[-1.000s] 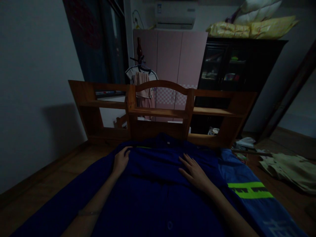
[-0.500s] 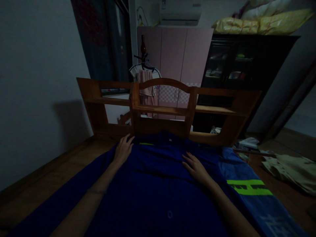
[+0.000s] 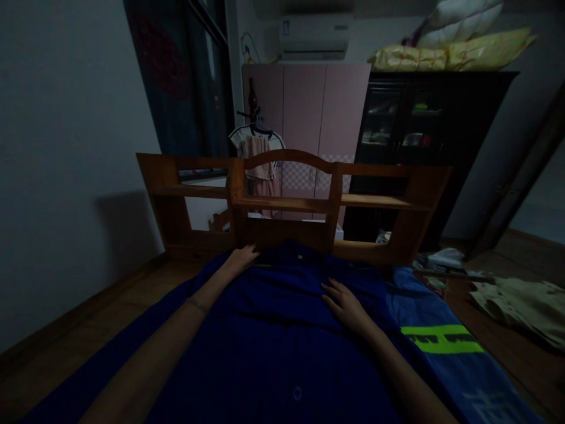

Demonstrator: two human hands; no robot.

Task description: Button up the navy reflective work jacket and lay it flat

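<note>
A dark blue button-up work shirt (image 3: 273, 341) lies spread flat on the wooden floor, collar toward the far side. One sleeve with a neon yellow-green stripe (image 3: 441, 340) stretches out to the right. My left hand (image 3: 241, 259) rests at the collar on the left side, fingers curled against the cloth edge. My right hand (image 3: 346, 305) lies flat on the chest of the shirt with its fingers spread.
A low wooden shelf frame (image 3: 286, 203) stands just beyond the collar. An olive garment (image 3: 521, 303) and scattered items lie on the floor at right. A pink wardrobe (image 3: 309, 118) and dark cabinet (image 3: 424, 129) are behind; a wall is at left.
My left hand has slid up and to the right, from the shoulder area to the collar. The right hand has stayed about where it was on the chest.
</note>
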